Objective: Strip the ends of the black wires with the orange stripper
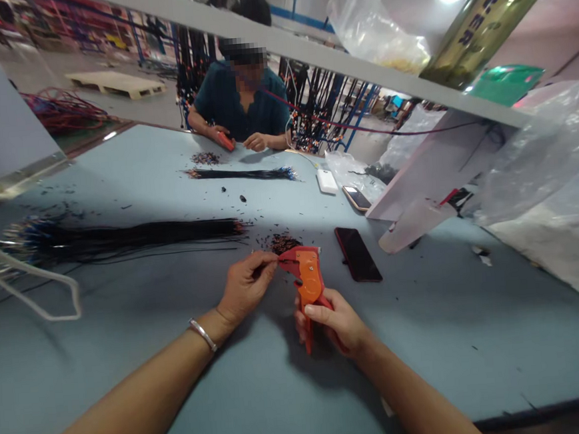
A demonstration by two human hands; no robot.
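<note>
My right hand (335,322) grips the handles of an orange-red wire stripper (308,277), held upright over the blue-grey table (454,338). My left hand (247,286), with a metal bracelet on the wrist, pinches a thin dark wire end at the stripper's jaw. Just beyond the tool lies a small pile of stripped insulation bits (282,242). A long bundle of black wires (135,234) lies across the table to the left of that pile.
A dark phone (357,254) lies right of the stripper, with two more phones (356,198) farther back. Across the table a person (240,100) works with a red tool beside another wire bundle (246,173). Plastic bags (542,177) crowd the right side; a white cable loop (33,277) lies left.
</note>
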